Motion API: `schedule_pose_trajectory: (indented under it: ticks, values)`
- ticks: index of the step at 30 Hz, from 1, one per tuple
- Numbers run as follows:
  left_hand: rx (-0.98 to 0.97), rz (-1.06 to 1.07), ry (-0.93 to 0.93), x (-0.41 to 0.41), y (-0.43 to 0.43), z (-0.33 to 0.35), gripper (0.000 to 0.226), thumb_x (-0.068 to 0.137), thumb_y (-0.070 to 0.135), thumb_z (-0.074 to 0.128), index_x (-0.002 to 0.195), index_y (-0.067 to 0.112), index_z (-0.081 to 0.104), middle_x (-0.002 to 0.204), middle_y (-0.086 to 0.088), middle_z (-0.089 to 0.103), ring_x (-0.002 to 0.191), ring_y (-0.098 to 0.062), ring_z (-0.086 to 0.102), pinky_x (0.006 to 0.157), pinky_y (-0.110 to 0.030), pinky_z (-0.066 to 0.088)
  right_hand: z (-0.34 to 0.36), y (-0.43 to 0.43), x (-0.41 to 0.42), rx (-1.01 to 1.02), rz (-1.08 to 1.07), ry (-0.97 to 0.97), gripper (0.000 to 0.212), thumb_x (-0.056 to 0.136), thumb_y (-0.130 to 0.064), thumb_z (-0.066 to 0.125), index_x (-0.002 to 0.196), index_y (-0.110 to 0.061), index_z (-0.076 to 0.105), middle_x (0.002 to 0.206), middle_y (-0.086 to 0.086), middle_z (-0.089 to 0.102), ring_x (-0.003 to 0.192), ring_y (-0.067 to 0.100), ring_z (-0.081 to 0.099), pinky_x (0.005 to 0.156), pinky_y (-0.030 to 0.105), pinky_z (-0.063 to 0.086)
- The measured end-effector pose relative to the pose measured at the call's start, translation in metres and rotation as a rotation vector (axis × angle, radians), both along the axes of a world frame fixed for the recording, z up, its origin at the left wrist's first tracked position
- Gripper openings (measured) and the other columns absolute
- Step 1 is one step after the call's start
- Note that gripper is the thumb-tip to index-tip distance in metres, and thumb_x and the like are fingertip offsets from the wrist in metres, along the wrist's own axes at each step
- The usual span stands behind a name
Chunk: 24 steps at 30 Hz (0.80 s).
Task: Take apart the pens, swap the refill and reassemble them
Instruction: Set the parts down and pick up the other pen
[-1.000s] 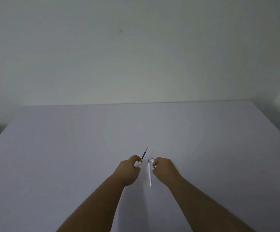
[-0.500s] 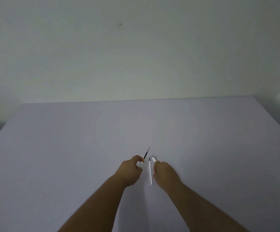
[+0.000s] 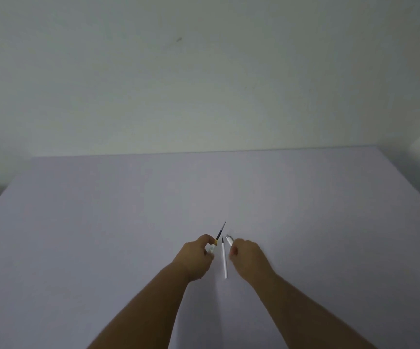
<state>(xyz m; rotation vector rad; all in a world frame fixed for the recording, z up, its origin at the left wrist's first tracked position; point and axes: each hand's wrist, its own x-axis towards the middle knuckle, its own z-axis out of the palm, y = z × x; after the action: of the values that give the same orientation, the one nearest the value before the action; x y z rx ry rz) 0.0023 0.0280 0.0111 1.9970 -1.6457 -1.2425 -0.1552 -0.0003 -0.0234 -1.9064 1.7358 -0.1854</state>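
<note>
Refill [image 3: 221, 229] is sticking out of my left hand [image 3: 198, 255], dark and thin with a yellow band near my fingers, its tip pointing up and away toward the far right. My left grip is closing tight around its lower end together with a small white piece [image 3: 212, 248]; what that piece is I cannot tell. Just beside it, between my two hands, a white pen barrel [image 3: 225, 260] is lying on the table [image 3: 78, 235], dark tip pointing away from me, not touching either hand as far as I can see. My right hand [image 3: 246, 255] is curling shut on a short white and silver pen part [image 3: 229, 240], whose end is poking out past my fingers. Compared with half a second ago, that part is showing a little more beyond my right grip, while the barrel is lying where it was and my left hand is holding the refill at much the same angle. Both forearms are reaching in from the near edge.
</note>
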Motion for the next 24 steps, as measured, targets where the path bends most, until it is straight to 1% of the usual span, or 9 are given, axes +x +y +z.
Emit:
schedule_pose_trajectory:
  ticks: [3,5,8,12,14,17,19,22,24]
  values:
    - [-0.004,-0.005,-0.011,-0.001,-0.001,0.001,0.024,0.093,0.021,0.046,0.116,0.024,0.049,0.079,-0.005,0.06,0.055,-0.014,0.055,0.049,-0.022,0.053,0.017,-0.008,0.004,0.107,-0.22,-0.396,0.024,0.087,-0.031,0.06,0.093,-0.009,0.067,0.087,0.005,0.068,0.078,0.019,0.06,0.067,0.025,0.047]
    - [-0.007,-0.014,-0.017,-0.002,-0.003,0.002,0.024,0.093,0.021,0.046,0.117,0.024,0.049,0.084,-0.007,0.061,0.055,-0.014,0.055,0.049,-0.022,0.053,0.027,-0.012,0.006,0.269,-0.273,-0.644,0.02,0.083,-0.031,0.065,0.093,-0.015,0.07,0.091,0.001,0.069,0.085,0.016,0.061,0.077,0.027,0.048]
    - [-0.008,-0.027,-0.013,-0.004,-0.004,0.002,0.025,0.093,0.022,0.046,0.118,0.024,0.05,0.086,-0.005,0.061,0.055,-0.012,0.054,0.047,-0.02,0.049,0.031,-0.018,0.01,0.33,-0.261,-0.703,0.009,0.083,-0.024,0.065,0.086,-0.017,0.069,0.09,0.001,0.07,0.085,0.016,0.062,0.08,0.031,0.049]
    - [-0.003,-0.017,-0.015,-0.002,-0.004,0.002,0.025,0.093,0.023,0.046,0.117,0.024,0.053,0.089,-0.005,0.061,0.055,-0.012,0.055,0.046,-0.02,0.049,0.031,-0.035,0.003,0.212,-0.628,-0.919,0.015,0.089,-0.013,0.055,0.078,-0.009,0.063,0.072,0.006,0.061,0.059,0.014,0.053,0.063,0.028,0.049]
    - [0.001,0.004,-0.011,0.001,-0.001,-0.001,0.026,0.094,0.024,0.045,0.118,0.022,0.051,0.093,-0.007,0.062,0.056,-0.014,0.055,0.052,-0.026,0.054,0.024,-0.042,-0.011,0.145,-0.626,-0.673,0.018,0.088,-0.014,0.054,0.082,-0.003,0.066,0.071,0.01,0.063,0.061,0.022,0.058,0.065,0.034,0.052]
    - [0.01,0.021,-0.025,0.005,0.0,-0.009,0.03,0.093,0.026,0.047,0.121,0.018,0.05,0.104,-0.009,0.066,0.062,-0.016,0.057,0.066,-0.033,0.056,0.013,-0.036,-0.023,0.196,-0.356,-0.125,0.022,0.085,-0.019,0.057,0.089,-0.002,0.072,0.085,0.017,0.073,0.085,0.031,0.068,0.077,0.032,0.052]
    - [0.012,0.034,-0.038,0.005,0.001,-0.012,0.031,0.092,0.027,0.05,0.121,0.016,0.052,0.109,-0.008,0.066,0.07,-0.018,0.058,0.073,-0.035,0.056,0.004,-0.029,-0.024,0.244,-0.276,-0.017,0.024,0.085,-0.02,0.058,0.092,-0.002,0.071,0.088,0.015,0.073,0.091,0.03,0.067,0.073,0.027,0.048]
    - [-0.01,0.055,-0.056,0.005,0.0,-0.014,0.028,0.091,0.027,0.052,0.115,0.014,0.058,0.108,-0.007,0.064,0.074,-0.019,0.057,0.075,-0.035,0.057,0.0,-0.026,-0.021,0.237,-0.268,0.015,0.015,0.084,-0.019,0.058,0.075,-0.007,0.063,0.067,0.01,0.057,0.075,0.03,0.058,0.063,0.023,0.038]
    - [-0.022,0.066,-0.072,0.006,-0.002,-0.015,0.026,0.09,0.024,0.053,0.112,0.013,0.06,0.1,-0.005,0.062,0.073,-0.019,0.056,0.075,-0.035,0.057,-0.003,-0.027,-0.019,0.222,-0.271,0.028,0.014,0.084,-0.02,0.059,0.075,-0.009,0.061,0.07,0.01,0.053,0.071,0.025,0.051,0.062,0.024,0.036]
